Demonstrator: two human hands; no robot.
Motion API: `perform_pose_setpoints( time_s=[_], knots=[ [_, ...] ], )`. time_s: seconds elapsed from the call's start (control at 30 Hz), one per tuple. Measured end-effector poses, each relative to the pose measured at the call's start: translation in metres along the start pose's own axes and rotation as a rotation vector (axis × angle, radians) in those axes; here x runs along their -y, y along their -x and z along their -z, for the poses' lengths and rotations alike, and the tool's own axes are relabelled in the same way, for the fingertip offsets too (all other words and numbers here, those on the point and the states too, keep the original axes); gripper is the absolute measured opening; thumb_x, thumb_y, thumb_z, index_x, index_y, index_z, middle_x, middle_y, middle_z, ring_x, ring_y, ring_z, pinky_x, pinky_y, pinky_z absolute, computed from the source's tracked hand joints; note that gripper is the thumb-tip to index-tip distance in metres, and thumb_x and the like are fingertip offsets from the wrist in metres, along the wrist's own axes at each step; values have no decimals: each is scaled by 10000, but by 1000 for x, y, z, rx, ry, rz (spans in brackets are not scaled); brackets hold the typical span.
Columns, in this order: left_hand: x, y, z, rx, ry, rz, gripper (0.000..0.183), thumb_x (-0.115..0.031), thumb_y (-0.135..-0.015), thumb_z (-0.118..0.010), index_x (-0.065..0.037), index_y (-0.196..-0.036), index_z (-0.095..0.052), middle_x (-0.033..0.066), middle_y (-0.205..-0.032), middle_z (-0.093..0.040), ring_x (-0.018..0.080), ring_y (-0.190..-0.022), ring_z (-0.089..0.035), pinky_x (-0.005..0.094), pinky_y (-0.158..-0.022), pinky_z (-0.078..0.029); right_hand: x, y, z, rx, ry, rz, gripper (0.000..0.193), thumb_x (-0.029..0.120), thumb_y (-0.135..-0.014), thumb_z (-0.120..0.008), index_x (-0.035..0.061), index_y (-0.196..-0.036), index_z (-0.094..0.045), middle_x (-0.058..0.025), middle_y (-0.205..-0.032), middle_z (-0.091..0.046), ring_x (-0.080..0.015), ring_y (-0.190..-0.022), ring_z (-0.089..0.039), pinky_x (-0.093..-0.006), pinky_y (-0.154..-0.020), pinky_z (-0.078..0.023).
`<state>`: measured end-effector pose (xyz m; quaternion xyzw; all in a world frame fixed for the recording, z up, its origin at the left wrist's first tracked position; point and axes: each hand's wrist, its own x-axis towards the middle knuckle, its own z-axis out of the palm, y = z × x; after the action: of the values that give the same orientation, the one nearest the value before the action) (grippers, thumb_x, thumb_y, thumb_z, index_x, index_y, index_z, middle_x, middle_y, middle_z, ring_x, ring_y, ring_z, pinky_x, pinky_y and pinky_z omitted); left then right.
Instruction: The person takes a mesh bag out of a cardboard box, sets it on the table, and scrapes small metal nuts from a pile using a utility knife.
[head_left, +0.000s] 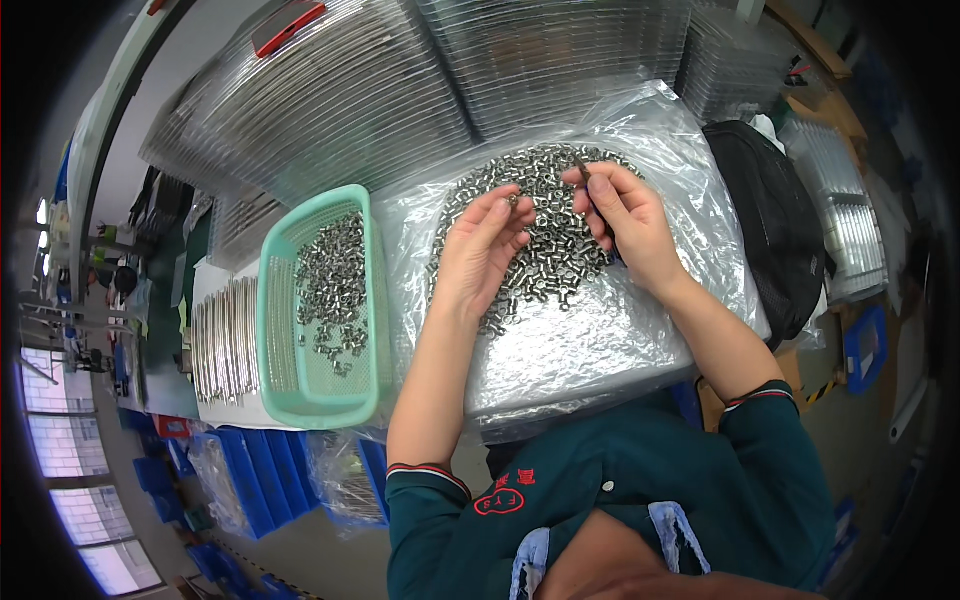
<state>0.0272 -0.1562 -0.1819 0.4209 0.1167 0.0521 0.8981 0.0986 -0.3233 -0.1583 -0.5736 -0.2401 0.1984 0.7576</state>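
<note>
Over a heap of small shiny metal fittings, both my hands are raised close to each other. My left hand pinches one small metal fitting between thumb and fingertips. In my right hand is a slim dark pen-like tool, its thin end pointing up and away from me; its exact kind cannot be made out. The tool and the held fitting are apart. The heap lies on clear plastic sheeting spread over the work surface.
A mint-green basket with more fittings stands on the left, beside a row of thin metal rods. Stacked clear trays rise at the back, with a red object on top. A black bag lies at the right.
</note>
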Motion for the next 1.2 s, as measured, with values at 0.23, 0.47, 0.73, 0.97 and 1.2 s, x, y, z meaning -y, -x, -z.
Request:
perform_pose_setpoints(
  time_s=[0.23,0.47,0.73,0.97,1.2],
  knots=[
    [0,1,-1,14,22,19,220,-133,-850,-555,-62,-1057,-538,73,-961,-610,144,-871,-573,248,-714,-470,-4,1,-5,62,-225,-323,273,272,-876,-523,28,-998,-533,30,-651,-489,12,-431,-344,-134,-370,-240],
    [5,3,-10,16,-352,-302,306,-62,-805,-588,-57,-1097,-497,66,-1009,-581,124,-869,-558,246,-725,-453,-6,1,-9,87,-222,-441,230,248,-886,-510,31,-951,-548,45,-624,-471,16,-416,-322,-126,-359,-222],
    [12,7,-13,3,-1099,-795,453,10,-767,-590,-43,-1192,-443,73,-963,-585,132,-870,-558,258,-741,-461,-10,1,-7,98,-271,-456,203,271,-878,-522,69,-877,-539,41,-636,-491,18,-435,-342,-137,-363,-224],
    [14,7,-21,-27,-1027,-843,455,-38,-725,-638,-58,-1156,-492,77,-964,-585,199,-882,-555,295,-731,-463,-14,-3,-1,145,-389,-573,215,265,-893,-495,55,-916,-534,54,-629,-464,20,-434,-330,-125,-355,-240],
    [14,4,-12,-20,-1145,-798,267,-112,-751,-633,-48,-1004,-575,88,-938,-569,194,-874,-552,292,-716,-454,-11,-3,-6,149,-442,-627,246,235,-911,-457,12,-985,-533,52,-613,-442,19,-430,-333,-121,-348,-261]
  ],
)
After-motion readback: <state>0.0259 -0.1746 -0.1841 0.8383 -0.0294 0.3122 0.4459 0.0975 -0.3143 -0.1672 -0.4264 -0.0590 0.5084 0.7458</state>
